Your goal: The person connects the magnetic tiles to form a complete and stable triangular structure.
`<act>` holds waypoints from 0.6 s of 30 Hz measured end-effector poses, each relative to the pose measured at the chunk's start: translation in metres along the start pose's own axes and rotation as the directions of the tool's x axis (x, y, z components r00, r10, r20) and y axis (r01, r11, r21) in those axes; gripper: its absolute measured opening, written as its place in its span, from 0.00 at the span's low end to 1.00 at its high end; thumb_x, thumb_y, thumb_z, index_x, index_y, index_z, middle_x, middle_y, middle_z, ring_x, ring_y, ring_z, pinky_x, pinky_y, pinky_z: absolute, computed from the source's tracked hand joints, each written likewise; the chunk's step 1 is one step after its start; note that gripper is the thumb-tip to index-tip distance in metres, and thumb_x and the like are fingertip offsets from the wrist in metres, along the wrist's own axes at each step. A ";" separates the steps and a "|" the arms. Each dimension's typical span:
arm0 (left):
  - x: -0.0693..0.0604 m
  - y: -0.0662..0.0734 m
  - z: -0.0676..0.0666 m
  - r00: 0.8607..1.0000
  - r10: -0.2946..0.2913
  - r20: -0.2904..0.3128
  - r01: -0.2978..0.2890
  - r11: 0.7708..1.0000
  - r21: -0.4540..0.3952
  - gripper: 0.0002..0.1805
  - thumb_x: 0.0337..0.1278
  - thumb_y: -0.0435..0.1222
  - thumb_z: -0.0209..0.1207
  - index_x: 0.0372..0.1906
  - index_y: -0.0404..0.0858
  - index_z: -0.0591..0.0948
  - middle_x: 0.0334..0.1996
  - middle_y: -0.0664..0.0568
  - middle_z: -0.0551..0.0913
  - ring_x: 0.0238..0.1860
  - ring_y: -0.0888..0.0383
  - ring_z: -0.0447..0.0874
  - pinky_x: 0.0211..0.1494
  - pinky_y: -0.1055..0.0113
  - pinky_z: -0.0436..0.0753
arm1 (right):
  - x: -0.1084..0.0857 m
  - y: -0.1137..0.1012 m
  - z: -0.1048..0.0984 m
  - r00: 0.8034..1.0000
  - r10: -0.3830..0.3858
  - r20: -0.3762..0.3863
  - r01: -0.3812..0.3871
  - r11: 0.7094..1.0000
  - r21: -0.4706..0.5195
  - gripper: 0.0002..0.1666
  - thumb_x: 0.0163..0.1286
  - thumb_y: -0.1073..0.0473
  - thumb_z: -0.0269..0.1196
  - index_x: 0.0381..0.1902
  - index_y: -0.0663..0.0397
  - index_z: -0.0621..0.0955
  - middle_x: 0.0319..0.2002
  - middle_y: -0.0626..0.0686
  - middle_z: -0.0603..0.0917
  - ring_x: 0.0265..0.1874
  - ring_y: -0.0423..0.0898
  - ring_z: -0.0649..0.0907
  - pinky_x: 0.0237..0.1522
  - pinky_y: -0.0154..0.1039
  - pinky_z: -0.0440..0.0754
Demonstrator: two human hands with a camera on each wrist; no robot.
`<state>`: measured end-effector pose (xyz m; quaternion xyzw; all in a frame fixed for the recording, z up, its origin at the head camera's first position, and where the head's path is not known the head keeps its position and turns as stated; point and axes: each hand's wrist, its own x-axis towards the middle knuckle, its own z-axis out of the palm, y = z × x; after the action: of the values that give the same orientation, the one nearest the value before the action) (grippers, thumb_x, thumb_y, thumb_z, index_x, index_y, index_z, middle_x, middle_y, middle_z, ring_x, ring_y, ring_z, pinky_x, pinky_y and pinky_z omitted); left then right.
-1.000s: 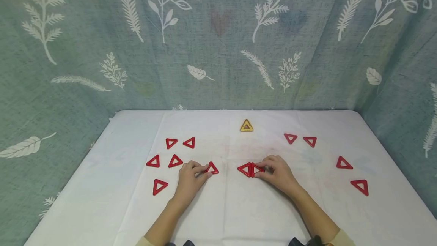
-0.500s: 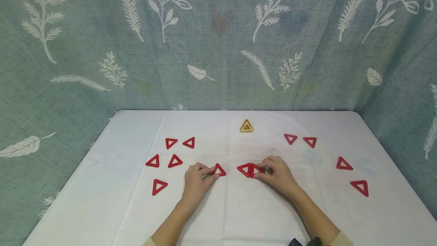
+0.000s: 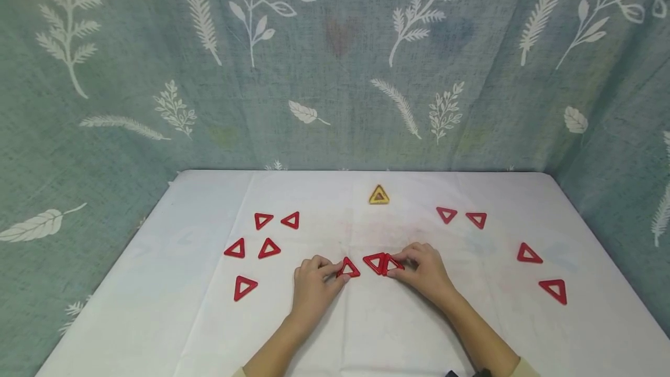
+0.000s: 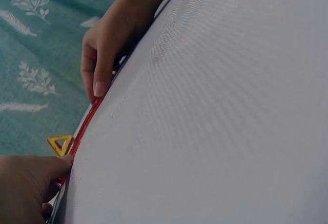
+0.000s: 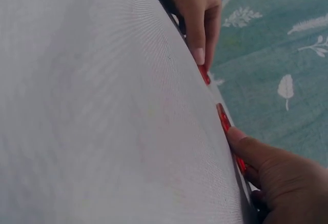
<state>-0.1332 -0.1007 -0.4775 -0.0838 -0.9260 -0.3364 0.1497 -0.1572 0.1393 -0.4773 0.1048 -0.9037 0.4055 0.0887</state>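
Note:
Between thumb and fingers my left hand [image 3: 316, 290] pinches a red triangular frame tile [image 3: 353, 274], which lies flat on the white cloth near the middle. My right hand [image 3: 426, 272] pinches a second red triangle tile [image 3: 391, 260] by its right end. Edge to edge with that one sits another red triangle [image 3: 373, 260], pointing left. A small gap separates this pair from the left hand's tile. In the right wrist view the gap shows between the left hand's tile [image 5: 204, 74] and the pair [image 5: 223, 119].
A yellow triangle [image 3: 379, 201] lies near the back edge. Several loose red triangles, such as one [image 3: 269, 248], are spread on the left. More, including one [image 3: 529, 253], lie on the right. A patterned green curtain [image 3: 335, 74] hangs behind the white-covered table [image 3: 183, 319].
My left hand has moved right and slightly nearer with its red triangle, narrowing the gap to the joined pair. The right hand has stayed nearly in place, its pair tilting slightly.

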 end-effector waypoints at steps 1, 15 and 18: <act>0.000 0.001 0.000 1.000 -0.002 0.001 0.002 1.000 0.000 0.15 0.42 0.39 0.71 0.41 0.43 0.88 0.30 0.59 0.76 0.34 0.60 0.69 0.42 0.61 0.64 | 0.000 0.000 0.000 1.000 -0.002 -0.003 0.002 1.000 -0.003 0.18 0.44 0.53 0.77 0.36 0.46 0.88 0.31 0.39 0.80 0.35 0.39 0.73 0.41 0.41 0.69; -0.004 0.016 0.009 0.999 0.043 -0.003 -0.043 0.999 0.014 0.16 0.40 0.41 0.73 0.39 0.43 0.88 0.30 0.59 0.75 0.35 0.61 0.69 0.41 0.63 0.65 | -0.002 0.001 0.004 0.993 -0.094 -0.070 0.093 0.995 -0.022 0.17 0.41 0.56 0.78 0.33 0.48 0.87 0.29 0.40 0.81 0.32 0.38 0.73 0.38 0.41 0.69; -0.004 0.017 0.010 0.999 0.051 -0.005 -0.051 0.998 0.025 0.16 0.40 0.41 0.73 0.40 0.44 0.88 0.30 0.59 0.75 0.35 0.61 0.69 0.41 0.63 0.65 | -0.002 0.002 0.004 0.993 -0.091 -0.072 0.089 0.996 -0.029 0.18 0.41 0.55 0.79 0.33 0.48 0.87 0.29 0.40 0.81 0.32 0.38 0.73 0.38 0.40 0.68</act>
<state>-0.1276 -0.0811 -0.4760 -0.1049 -0.9272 -0.3212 0.1617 -0.1561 0.1376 -0.4816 0.1295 -0.8994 0.3929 0.1411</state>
